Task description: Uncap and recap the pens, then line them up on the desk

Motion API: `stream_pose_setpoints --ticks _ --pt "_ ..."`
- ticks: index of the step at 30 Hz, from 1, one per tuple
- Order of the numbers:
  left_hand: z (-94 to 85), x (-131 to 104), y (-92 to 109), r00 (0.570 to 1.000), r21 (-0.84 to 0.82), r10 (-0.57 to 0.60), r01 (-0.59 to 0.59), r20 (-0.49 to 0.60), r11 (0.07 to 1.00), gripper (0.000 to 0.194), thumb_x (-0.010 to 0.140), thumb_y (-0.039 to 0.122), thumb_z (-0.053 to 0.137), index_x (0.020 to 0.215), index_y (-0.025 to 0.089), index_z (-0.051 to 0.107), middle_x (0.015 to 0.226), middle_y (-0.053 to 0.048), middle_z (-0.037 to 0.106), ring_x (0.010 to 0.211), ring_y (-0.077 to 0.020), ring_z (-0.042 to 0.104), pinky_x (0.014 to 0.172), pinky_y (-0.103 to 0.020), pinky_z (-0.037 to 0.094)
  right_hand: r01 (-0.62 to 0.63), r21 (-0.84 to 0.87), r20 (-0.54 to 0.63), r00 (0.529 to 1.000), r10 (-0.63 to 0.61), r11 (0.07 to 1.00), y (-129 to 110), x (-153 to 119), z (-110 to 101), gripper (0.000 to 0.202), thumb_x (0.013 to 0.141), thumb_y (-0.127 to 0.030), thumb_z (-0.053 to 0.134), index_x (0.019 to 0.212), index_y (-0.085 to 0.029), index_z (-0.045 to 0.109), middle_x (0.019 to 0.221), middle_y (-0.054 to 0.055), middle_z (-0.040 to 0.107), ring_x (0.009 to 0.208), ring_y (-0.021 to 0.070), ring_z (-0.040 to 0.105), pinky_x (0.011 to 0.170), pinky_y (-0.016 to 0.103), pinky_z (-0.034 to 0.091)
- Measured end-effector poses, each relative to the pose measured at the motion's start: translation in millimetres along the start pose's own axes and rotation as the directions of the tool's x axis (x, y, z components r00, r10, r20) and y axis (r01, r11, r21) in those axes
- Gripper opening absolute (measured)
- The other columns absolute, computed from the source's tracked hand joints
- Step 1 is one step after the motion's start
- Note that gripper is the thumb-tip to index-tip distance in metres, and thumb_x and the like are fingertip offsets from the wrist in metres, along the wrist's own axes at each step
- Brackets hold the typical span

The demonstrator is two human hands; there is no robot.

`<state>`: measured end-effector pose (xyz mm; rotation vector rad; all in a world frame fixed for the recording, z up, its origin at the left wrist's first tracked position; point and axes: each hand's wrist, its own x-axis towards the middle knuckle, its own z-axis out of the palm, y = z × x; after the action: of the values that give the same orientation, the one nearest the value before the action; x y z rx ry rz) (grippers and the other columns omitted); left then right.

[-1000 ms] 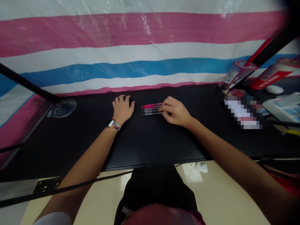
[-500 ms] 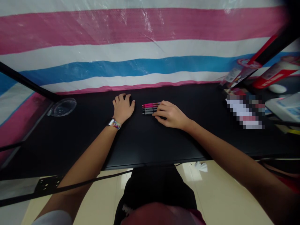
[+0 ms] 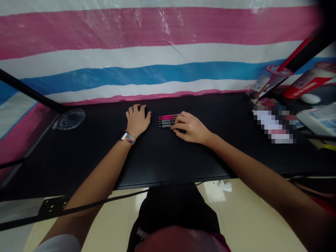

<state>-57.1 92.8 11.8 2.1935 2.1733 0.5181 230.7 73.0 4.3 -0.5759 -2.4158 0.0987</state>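
Note:
A row of pens lies side by side on the black tabletop [image 3: 162,157], the pink pens [image 3: 165,117] at the far side and the grey pens [image 3: 165,123] with dark tips nearer me. My right hand [image 3: 193,128] curls over their right ends, its fingers and thumb closed about the row; those ends are hidden under it. To the left of the pens, my left hand [image 3: 137,120] rests palm down with fingers spread, holding nothing. A gap of bare tabletop separates it from the pen tips. A woven multicoloured band circles the left wrist.
A clear plastic lid or dish [image 3: 70,119] lies at the far left, by a black frame post. To the right stand a clear cup [image 3: 271,78] with a red straw, a red and white container [image 3: 311,80] and a white rounded object [image 3: 310,98]. A striped sheet [image 3: 157,52] hangs behind.
Almost nothing differs. Both hands and the pens keep their places, and the whole view has shifted very slightly.

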Motion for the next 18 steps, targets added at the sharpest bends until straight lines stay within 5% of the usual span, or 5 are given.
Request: stream_pose_setpoints --ticks 12,18 --pt "2.3 0.4 -0.8 1.0 -0.007 0.004 -0.005 -0.006 1.0 0.058 0.108 0.046 0.047 0.156 0.019 0.064 0.165 -0.024 0.056 0.151 -0.0501 0.049 0.125 -0.068 0.041 -0.079 -0.039 -0.044 0.996 0.077 0.996 3.1 -1.1 2.2 0.02 0.108 -0.023 0.065 0.109 -0.022 0.085 0.103 0.011 0.073 0.098 0.0304 0.063 0.085 0.048 0.056" --pt "1.1 -0.5 0.9 1.0 -0.031 -0.002 0.002 0.01 1.0 0.058 0.109 0.044 0.047 0.157 0.017 0.063 0.166 -0.025 0.054 0.152 -0.0512 0.047 0.126 -0.07 0.039 -0.038 0.084 0.004 0.999 0.038 0.996 3.7 0.1 -1.1 0.017 0.106 -0.02 0.067 0.107 -0.024 0.084 0.11 0.01 0.079 0.107 0.0312 0.066 0.095 0.051 0.057"
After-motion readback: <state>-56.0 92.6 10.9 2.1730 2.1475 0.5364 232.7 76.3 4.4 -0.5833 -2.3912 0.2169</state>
